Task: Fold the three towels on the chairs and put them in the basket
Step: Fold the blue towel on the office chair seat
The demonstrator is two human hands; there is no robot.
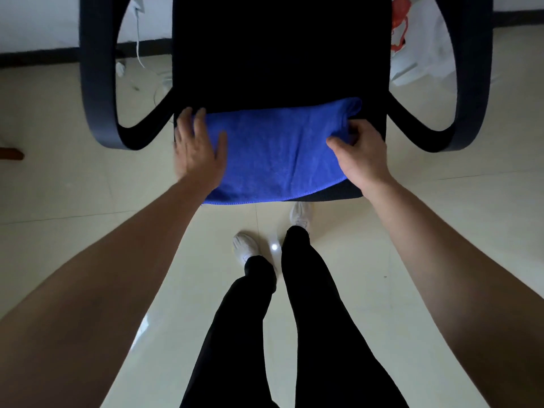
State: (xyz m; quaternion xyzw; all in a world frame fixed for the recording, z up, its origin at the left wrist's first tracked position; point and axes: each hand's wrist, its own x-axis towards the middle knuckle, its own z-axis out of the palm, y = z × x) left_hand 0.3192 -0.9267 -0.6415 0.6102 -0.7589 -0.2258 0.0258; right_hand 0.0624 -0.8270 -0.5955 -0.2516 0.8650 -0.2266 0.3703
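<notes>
In the middle of the frame, a blue towel (273,154) lies spread on the black chair seat (372,119), its near edge hanging just over the seat's front. Your left hand (198,148) rests flat on the towel's left edge, fingers spread wide, gripping nothing. Your right hand (360,154) sits at the towel's right side, fingers curled, pinching a bunched fold of cloth near the upper right corner. The chair's armrests (97,83) curve down at upper left and upper right of the frame. Below the seat, your legs in black trousers (309,319) and white shoes (245,245) stand on pale floor tiles (59,187). A white bag with red print (412,39) sits at the upper right, behind the chair.
</notes>
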